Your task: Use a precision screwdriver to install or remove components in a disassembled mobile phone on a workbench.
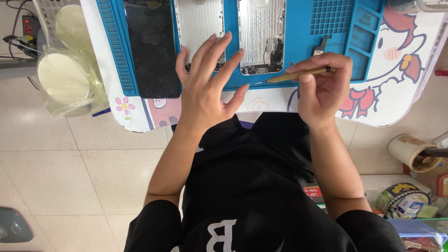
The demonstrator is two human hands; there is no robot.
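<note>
My left hand (207,79) hovers flat with fingers spread over the near edge of a blue work mat (303,42), holding nothing. Its fingertips lie over the lower end of a silver phone back shell (198,23). My right hand (324,86) grips a thin brass-coloured tool (298,74) with a fine pointed tip aimed left, near the bottom of a second opened phone frame (261,35). A black phone screen panel (151,46) lies on the mat to the left.
The mat sits on a small white table with cartoon prints (396,93). A bag of round white lids (65,79) hangs at the left. Cups, tins and boxes (410,191) crowd the tiled floor at the right. A small dark part (321,45) lies on the mat.
</note>
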